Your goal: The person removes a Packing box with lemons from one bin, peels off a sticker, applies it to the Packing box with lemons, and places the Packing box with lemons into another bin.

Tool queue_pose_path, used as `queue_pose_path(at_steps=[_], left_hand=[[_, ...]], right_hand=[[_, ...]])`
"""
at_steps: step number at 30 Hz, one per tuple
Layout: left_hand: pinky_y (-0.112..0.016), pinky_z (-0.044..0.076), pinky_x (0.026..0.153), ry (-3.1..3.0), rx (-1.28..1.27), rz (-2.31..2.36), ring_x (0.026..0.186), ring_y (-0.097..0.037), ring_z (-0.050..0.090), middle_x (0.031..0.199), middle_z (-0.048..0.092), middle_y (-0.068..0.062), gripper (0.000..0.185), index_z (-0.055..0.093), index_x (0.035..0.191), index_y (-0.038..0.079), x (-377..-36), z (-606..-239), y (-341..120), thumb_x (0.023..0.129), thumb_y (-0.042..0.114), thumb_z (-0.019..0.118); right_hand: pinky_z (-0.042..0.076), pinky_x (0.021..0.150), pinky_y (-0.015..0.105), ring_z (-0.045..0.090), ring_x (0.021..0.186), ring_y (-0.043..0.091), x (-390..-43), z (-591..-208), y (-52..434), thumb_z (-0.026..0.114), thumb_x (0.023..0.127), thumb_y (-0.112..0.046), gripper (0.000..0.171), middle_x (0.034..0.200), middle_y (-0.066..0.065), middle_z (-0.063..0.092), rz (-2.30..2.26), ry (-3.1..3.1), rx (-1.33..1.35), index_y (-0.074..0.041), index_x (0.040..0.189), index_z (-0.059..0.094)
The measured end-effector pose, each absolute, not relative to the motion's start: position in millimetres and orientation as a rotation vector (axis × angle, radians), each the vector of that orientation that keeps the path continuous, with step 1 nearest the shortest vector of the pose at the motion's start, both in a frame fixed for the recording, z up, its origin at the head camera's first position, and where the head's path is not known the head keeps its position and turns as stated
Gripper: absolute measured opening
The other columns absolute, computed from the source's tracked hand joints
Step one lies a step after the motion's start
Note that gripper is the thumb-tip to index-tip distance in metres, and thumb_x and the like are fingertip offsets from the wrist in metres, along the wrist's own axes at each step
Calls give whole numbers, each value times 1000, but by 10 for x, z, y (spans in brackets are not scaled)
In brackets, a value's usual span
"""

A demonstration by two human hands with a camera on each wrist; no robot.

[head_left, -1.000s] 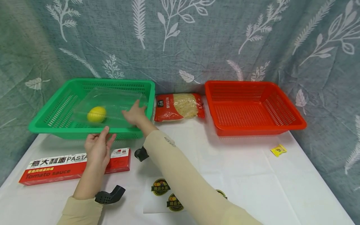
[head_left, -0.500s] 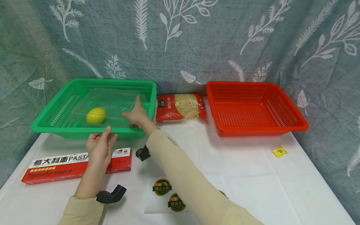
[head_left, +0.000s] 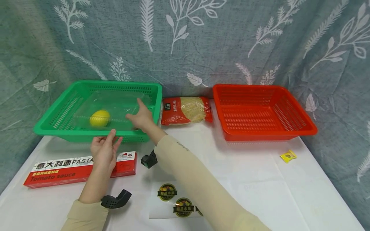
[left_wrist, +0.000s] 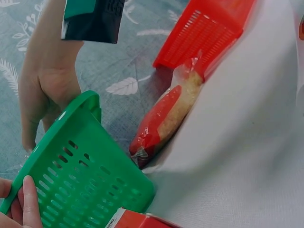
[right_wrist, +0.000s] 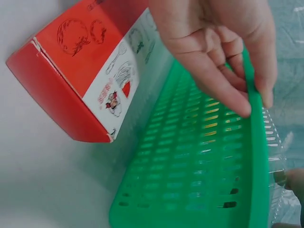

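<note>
My left hand [head_left: 104,149] pinches the front rim of a green plastic basket [head_left: 43,131], thumb on the inner side and fingers outside, as the right wrist view shows. A clear plastic box [head_left: 121,104] lies in the basket, with a round yellow fruit [head_left: 99,118], lemon-like, showing through it. My right hand [head_left: 142,117] reaches over the basket's right front corner. Its index finger and thumb are spread straight on the right end of the clear box; its other fingers are mostly hidden. In the left wrist view the right hand [left_wrist: 52,92] points down behind the basket's rim.
A red pasta box [head_left: 78,171] lies before the green basket, partly behind my left forearm. A red-and-clear bag of pale food [head_left: 186,110] sits between this basket and a red basket [head_left: 266,132]. A yellow wrapped sweet [head_left: 288,156] and a sticker sheet [head_left: 170,214] lie on the white-covered table.
The scene shifts slightly to the right as the head view turns. The right hand's index finger tilts a little to the left. Left hand, basket and clear box stay nearly the same.
</note>
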State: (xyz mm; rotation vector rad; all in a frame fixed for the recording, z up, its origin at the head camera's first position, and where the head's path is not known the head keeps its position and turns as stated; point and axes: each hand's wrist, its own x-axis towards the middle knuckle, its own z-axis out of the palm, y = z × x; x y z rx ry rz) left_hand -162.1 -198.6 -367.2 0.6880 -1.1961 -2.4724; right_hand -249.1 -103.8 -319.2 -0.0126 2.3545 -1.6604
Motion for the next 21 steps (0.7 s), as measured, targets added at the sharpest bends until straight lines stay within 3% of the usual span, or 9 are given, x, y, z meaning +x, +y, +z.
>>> queue_pose_path(at_steps=[8,21], left_hand=[[-23,53,66,-1191,661,-2473,80,-11,58,97,47,-5,35,43,105,10,-1620,-3692,-1975,81,14,68],[-23,53,67,-1204,620,-2475,78,-11,58,97,46,-5,31,43,109,10,-1603,-3691,-1967,85,9,63]], right_hand=[[50,43,27,54,42,19,-2468,-3098,-944,64,85,-10,72,140,10,38,-1750,2304,-80,-28,144,26],[55,59,37,64,61,27,-2469,-2841,-531,64,86,-16,74,145,12,28,-1800,2147,-255,-32,145,21]])
